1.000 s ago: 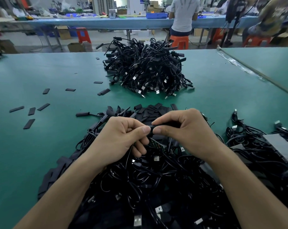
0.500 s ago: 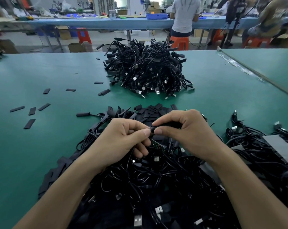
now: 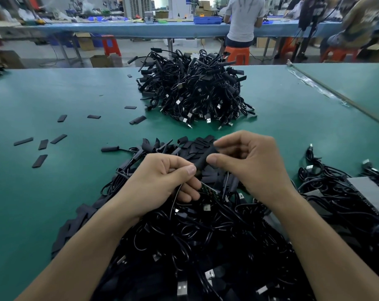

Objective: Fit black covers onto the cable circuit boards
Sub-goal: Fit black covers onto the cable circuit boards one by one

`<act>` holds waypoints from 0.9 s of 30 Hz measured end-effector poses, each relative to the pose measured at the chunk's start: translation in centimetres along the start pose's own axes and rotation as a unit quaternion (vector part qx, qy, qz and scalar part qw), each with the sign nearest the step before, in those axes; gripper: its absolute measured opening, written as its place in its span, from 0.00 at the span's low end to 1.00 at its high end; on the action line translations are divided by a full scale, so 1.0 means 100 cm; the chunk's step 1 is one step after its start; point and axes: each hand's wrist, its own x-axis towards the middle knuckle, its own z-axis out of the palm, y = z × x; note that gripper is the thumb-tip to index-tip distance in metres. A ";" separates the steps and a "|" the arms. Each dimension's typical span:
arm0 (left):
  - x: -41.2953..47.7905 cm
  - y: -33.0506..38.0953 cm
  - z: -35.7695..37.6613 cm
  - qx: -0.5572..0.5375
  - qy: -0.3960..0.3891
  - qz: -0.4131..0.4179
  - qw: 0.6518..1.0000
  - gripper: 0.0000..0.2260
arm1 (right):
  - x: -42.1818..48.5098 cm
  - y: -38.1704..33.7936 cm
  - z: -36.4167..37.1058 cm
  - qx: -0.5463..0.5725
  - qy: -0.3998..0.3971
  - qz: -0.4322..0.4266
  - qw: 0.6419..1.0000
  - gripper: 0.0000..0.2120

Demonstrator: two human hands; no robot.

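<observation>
The left hand (image 3: 162, 181) was curled almost closed, its thumb and fingers pinching the lower end of a black cover (image 3: 203, 159) along with a thin cable (image 3: 175, 198) that hung from the fist. The right hand (image 3: 249, 161) was partly closed, thumb and forefinger gripping the upper end of the same cover while the other fingers curled loosely. The cover was held between the two hands just above the near heap, its long axis slanting from lower left, by the left thumb, up to the right and away from the person. Just under the left fingers a small green circuit board (image 3: 208, 189) showed, lying roughly level.

Below both hands lay a tangled heap of black cables (image 3: 195, 246) with metal plugs, and a bunch of loose covers (image 3: 184, 146) sat at its far edge. A few more covers (image 3: 41, 144) lay scattered flat on the green table (image 3: 54, 192) to the left. A second pile of cables (image 3: 195, 94) stood farther back, well apart from the hands. A grey pad (image 3: 366, 192) lay at the right. No writing or brand could be read on anything.
</observation>
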 end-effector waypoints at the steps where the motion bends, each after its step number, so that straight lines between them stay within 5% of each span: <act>1: 0.000 0.000 0.000 -0.004 0.005 -0.003 1.000 0.07 | 0.001 0.001 0.000 0.007 0.008 0.002 1.000 0.12; 21: -0.002 0.002 0.004 -0.028 0.020 -0.030 0.999 0.02 | -0.003 -0.003 0.008 -0.007 -0.007 0.009 1.000 0.06; 27: -0.002 0.003 0.003 -0.057 0.009 -0.014 0.998 0.12 | -0.002 -0.002 0.010 0.085 -0.002 0.023 0.996 0.07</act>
